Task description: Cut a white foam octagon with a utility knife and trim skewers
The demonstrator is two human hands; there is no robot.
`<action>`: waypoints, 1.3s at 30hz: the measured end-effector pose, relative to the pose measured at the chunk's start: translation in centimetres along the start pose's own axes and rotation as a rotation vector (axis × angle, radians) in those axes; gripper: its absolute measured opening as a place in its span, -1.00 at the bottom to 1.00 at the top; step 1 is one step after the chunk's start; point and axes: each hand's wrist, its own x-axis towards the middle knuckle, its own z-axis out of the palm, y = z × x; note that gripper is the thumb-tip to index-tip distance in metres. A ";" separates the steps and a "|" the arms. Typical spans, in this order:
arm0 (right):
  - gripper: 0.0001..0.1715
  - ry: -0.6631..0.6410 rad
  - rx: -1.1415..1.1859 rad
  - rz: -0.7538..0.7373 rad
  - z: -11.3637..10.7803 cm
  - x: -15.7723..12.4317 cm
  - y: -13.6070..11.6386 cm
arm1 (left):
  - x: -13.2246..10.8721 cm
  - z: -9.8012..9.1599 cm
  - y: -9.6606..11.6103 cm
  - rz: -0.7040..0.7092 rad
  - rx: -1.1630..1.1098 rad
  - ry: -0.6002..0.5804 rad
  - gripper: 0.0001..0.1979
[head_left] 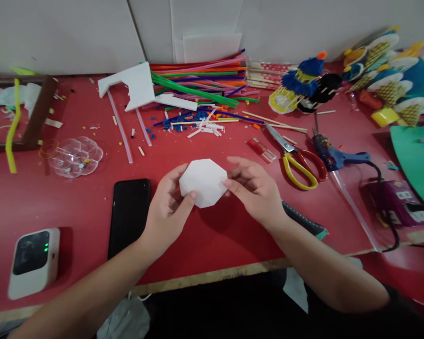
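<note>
Above the red table (pixel 215 245), near its front edge, a many-sided white piece (pixel 204 181) is held up. Its left side is pinched by the left hand (pixel 170 203), thumb across the face; its right corner is pinched by the right hand (pixel 255 192). Beside the left hand, a black phone (pixel 129 212) is laid; scissors (pixel 292 151) are noted right.

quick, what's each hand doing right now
Left hand: holding the white many-sided piece, thumb on its face.
Right hand: holding the same piece by its right edge.
</note>
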 end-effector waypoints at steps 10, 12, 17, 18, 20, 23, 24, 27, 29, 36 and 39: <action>-0.53 -0.083 0.075 0.091 0.3 -0.1 -0.2 | 0.5 0.0 -0.2 -0.176 -0.260 -0.031 -0.43; -0.61 -0.049 0.090 0.091 0.4 -0.1 -0.3 | 0.5 0.0 -0.2 -0.180 -0.265 -0.070 -0.33; -0.74 0.094 0.038 -0.007 0.3 0.0 -0.7 | 0.4 0.1 0.0 -0.142 -0.215 -0.109 -0.23; -0.76 0.112 0.039 -0.022 0.3 0.0 -0.7 | 0.4 0.1 0.0 -0.155 -0.225 -0.114 -0.26; -0.78 0.136 0.057 -0.035 0.3 0.0 -0.6 | 0.4 0.1 0.1 -0.198 -0.258 -0.126 -0.30; -0.76 0.157 0.088 -0.033 0.3 0.0 -0.2 | 0.4 0.1 0.3 -0.256 -0.297 -0.119 -0.29; -0.76 0.162 0.090 -0.032 0.3 0.0 -0.1 | 0.4 0.1 0.4 -0.276 -0.306 -0.112 -0.29; -0.74 0.183 0.071 -0.025 0.2 0.0 0.1 | 0.3 0.1 0.5 -0.327 -0.334 -0.122 -0.31; -0.73 0.188 0.040 -0.015 0.0 0.1 0.0 | 0.1 0.1 0.3 -0.320 -0.320 -0.156 -0.33; -0.74 -0.002 -0.503 -0.017 -0.5 -0.2 -0.3 | -0.1 -0.3 0.3 0.214 0.396 0.034 -0.44; -0.71 0.019 -0.768 -0.227 -0.8 -1.3 -0.9 | -0.7 -0.1 1.8 0.491 0.795 -0.062 -0.59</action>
